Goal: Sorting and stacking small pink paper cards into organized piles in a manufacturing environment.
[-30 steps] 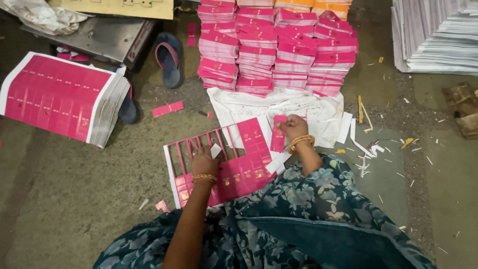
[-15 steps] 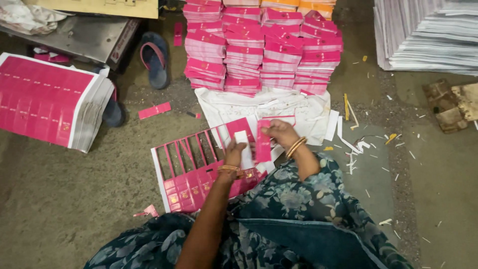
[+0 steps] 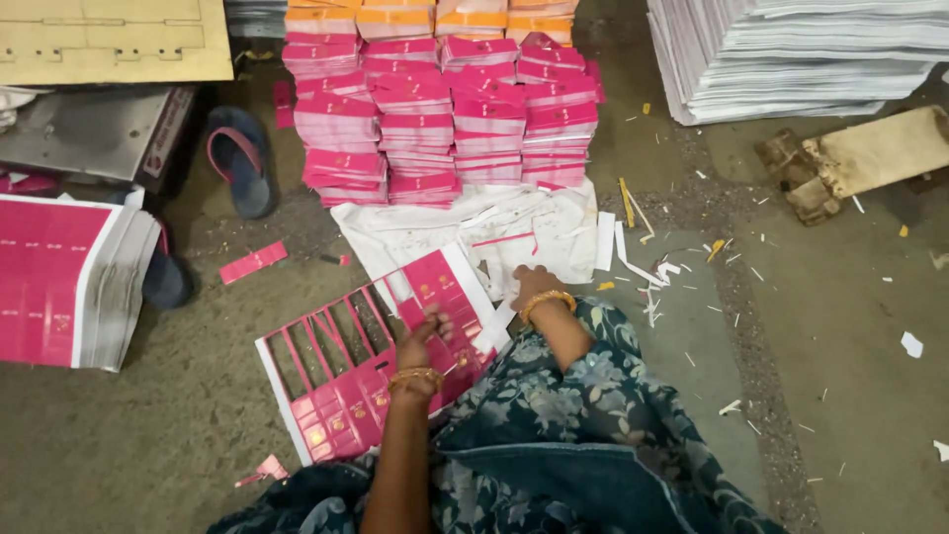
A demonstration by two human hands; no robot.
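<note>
We observe a person seated on a concrete floor (image 3: 119, 445), wearing dark floral clothing, working over a pink die-cut printed sheet (image 3: 371, 361) that lies on the floor directly in front of the knees. The left half of the sheet shows empty slots where pieces have been removed, leaving a pink frame; the near and right portions hold uncut pink labels. The left hand (image 3: 423, 341), with a gold bangle at the wrist, is closed in a grip on the middle of the sheet, fingers curled around pink material. The right hand (image 3: 532, 285), also bangled, rests at the sheet's right edge with fingers curled under; we cannot tell what it holds, if anything. Just beyond the sheet lies a spread of white waste paper (image 3: 474, 232), with white and yellow offcuts (image 3: 638, 252) scattered to its right. Behind that stand stacked bundles of pink labels (image 3: 445, 119), several topped with orange ones. To the left sits a thick stack of uncut pink sheets (image 3: 69, 282), with a blue sandal (image 3: 240, 158) near it. A stack of white sheets (image 3: 801, 54) occupies the upper right.
</note>
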